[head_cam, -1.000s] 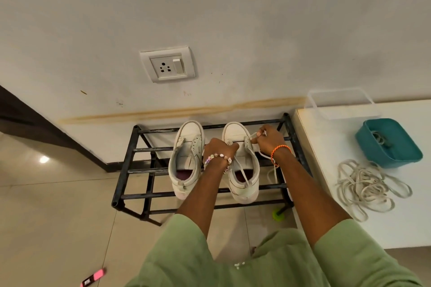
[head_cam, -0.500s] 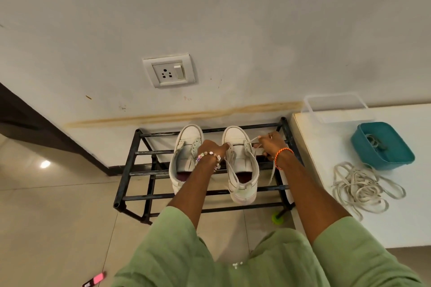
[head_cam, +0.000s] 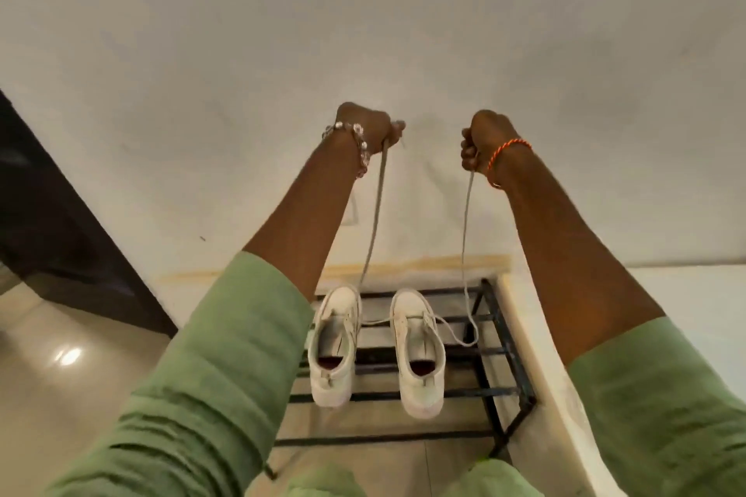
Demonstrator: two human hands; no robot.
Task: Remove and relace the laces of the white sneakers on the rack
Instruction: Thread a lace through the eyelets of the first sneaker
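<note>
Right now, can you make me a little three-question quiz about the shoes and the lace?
1. True or false: both hands, left hand and right hand, grip one end each of the lace.
2. Which shoe is the lace threaded through? A) left shoe B) right shoe
3. Fill in: both shoes sit on the black ____.

Key: 1 true; 2 B; 3 rack.
</note>
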